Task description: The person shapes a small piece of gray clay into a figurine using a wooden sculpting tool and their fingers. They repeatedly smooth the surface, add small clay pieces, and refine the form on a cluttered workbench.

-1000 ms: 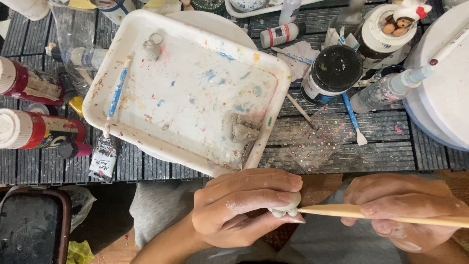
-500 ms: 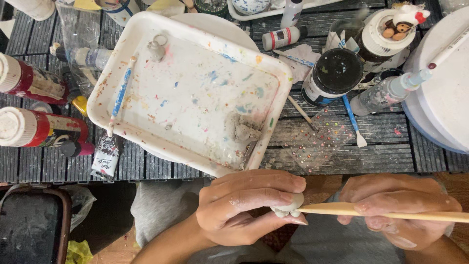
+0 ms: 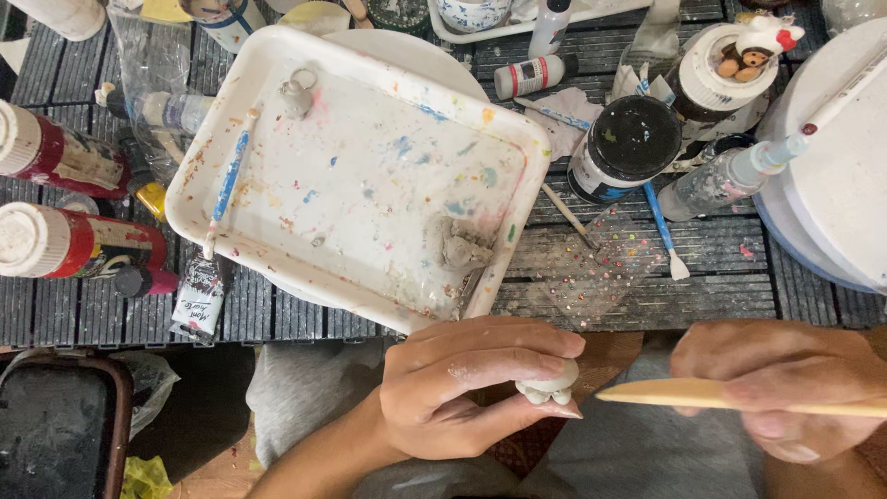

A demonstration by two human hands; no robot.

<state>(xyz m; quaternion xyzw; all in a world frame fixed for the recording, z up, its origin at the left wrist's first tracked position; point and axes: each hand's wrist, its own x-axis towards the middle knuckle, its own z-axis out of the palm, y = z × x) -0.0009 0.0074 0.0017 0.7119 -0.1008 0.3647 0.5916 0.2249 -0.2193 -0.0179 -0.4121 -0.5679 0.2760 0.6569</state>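
wooden stick (image 3: 702, 395) now off white clay piece (image 3: 550, 382)

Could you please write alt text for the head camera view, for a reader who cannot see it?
The left hand pinches a small white clay piece while the right hand holds a wooden stick pointed at it, tip just apart. Beyond them, a paint-spattered white tray lies on a slatted table among paint bottles.
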